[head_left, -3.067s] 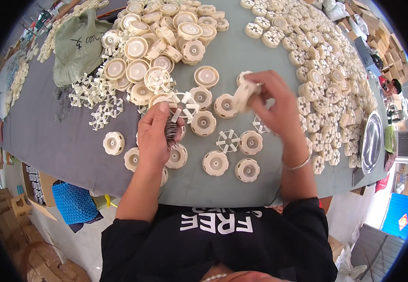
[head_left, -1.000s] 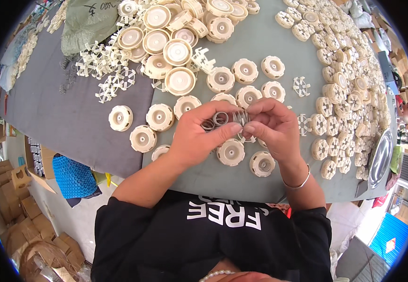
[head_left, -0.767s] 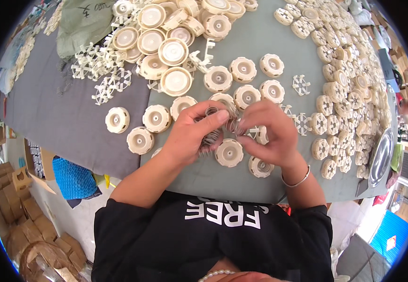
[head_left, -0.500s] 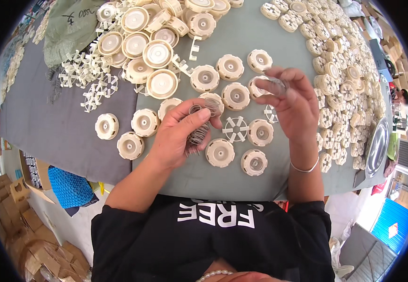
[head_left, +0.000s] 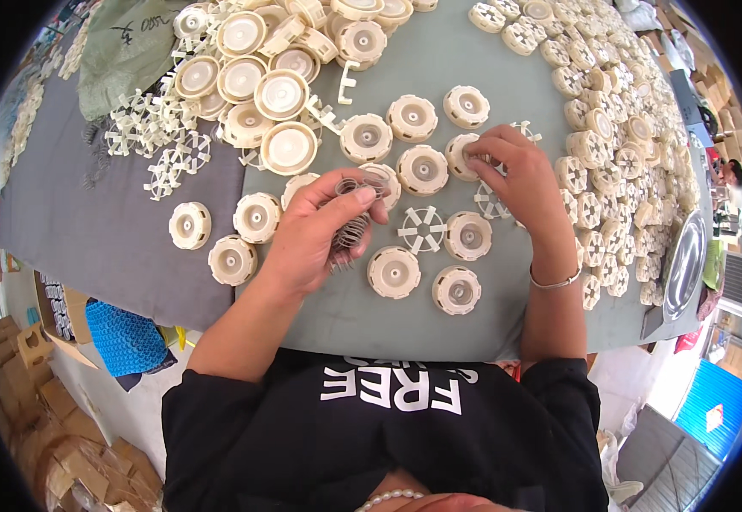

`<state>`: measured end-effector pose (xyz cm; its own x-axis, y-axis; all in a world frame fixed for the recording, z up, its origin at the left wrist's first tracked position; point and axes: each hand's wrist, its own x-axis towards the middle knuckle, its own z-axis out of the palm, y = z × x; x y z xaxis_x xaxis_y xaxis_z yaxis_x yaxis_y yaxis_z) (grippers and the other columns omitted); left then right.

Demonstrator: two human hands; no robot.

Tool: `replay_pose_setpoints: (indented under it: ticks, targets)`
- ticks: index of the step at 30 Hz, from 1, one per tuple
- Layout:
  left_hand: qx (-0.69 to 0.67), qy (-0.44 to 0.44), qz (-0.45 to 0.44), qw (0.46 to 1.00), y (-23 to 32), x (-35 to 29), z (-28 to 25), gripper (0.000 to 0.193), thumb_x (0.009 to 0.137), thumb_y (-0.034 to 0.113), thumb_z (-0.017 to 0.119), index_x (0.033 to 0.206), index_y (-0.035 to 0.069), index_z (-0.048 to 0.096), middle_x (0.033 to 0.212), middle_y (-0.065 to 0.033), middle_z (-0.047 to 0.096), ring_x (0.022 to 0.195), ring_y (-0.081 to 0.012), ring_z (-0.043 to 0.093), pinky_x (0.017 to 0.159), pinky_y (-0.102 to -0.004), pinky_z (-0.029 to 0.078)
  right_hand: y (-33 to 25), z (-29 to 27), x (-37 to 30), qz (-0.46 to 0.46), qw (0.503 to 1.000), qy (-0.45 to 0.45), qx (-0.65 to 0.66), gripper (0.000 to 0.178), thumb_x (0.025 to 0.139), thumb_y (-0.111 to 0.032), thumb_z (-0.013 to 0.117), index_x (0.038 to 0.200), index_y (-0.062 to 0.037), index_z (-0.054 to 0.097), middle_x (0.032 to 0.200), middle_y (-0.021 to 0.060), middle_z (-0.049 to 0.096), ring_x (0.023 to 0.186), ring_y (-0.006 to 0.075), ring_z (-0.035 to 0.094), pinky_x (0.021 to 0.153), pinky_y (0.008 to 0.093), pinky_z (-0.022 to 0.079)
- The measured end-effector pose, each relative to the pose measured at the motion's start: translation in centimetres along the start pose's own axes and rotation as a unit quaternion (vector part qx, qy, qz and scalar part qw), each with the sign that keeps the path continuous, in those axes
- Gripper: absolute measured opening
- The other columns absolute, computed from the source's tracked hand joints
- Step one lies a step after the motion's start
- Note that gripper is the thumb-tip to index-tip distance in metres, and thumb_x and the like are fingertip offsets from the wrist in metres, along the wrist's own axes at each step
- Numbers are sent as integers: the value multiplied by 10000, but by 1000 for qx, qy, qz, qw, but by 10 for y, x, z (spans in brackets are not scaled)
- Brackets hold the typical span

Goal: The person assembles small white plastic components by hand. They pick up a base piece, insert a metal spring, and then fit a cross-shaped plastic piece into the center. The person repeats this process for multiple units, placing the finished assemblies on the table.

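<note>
A loose bundle of metal coil springs (head_left: 350, 229) is in my left hand (head_left: 307, 230), its fingers and thumb closed round them above the table. My right hand (head_left: 512, 175) reaches down to a cream round plastic housing (head_left: 459, 159), its fingertips pinched over the open cup. They mostly hide a thin grey coil spring. More cream housings (head_left: 422, 170) lie face up around both hands. Inside the nearest right one (head_left: 456, 291) a spring seems to sit. Between the hands rests a white spoked ring (head_left: 422, 229); another spoked ring (head_left: 490, 201) is partly under my right wrist.
A heap of cream housings (head_left: 281, 94) stands at the back left, beside a tangle of white spoked rings (head_left: 153, 132) and a green sack (head_left: 128, 60). Many assembled round pieces (head_left: 606, 154) cover the table's right side, near a shiny oval tray (head_left: 685, 264).
My right hand has moved down and slightly left, from above the table to the housing, carrying the spring. My left hand has stayed nearly still with its bundle.
</note>
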<state>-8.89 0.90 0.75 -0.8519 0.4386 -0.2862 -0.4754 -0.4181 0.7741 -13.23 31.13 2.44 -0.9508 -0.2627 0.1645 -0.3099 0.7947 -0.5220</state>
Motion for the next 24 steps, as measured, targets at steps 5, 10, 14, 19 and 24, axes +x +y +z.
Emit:
replay_pose_setpoints:
  ticks: [5,10,14,19,24]
  targets:
    - [32,-30,-1,999,-2,0,1,275,1048,219,653,1243,28,685,935,-86,715,595,-94,585,480,-205,438,-18,1,1,1,1000,15,18,254,904,-162,800,1146,-92,770,1065,73,714,869,261,697,792,404,565]
    - [48,-53,-43,996,-4,-5,6,296,1046,229,677,1263,27,676,903,-70,703,583,-92,583,476,-214,436,-69,13,-9,-117,950,-74,280,314,902,-102,797,1213,-76,761,1168,96,724,943,229,709,832,362,569]
    - [28,-65,-27,997,-5,-6,6,285,1061,245,660,1250,32,683,889,-58,696,587,-90,581,482,-220,433,-61,30,-7,-146,916,-19,372,319,951,-40,729,1270,-39,718,1170,105,747,1023,192,710,876,320,567]
    - [27,-25,-13,999,0,0,7,267,1080,269,629,1209,47,702,890,-42,695,595,-88,580,480,-213,408,-13,-5,19,67,905,56,415,193,1018,21,607,1207,40,639,1041,97,780,975,145,741,840,271,585]
    - [25,-33,-14,999,-2,0,4,249,1078,269,632,1191,61,709,884,-38,697,597,-87,584,479,-212,404,26,-12,51,90,939,30,329,185,1009,12,564,1152,40,678,1033,93,766,920,169,769,794,286,606]
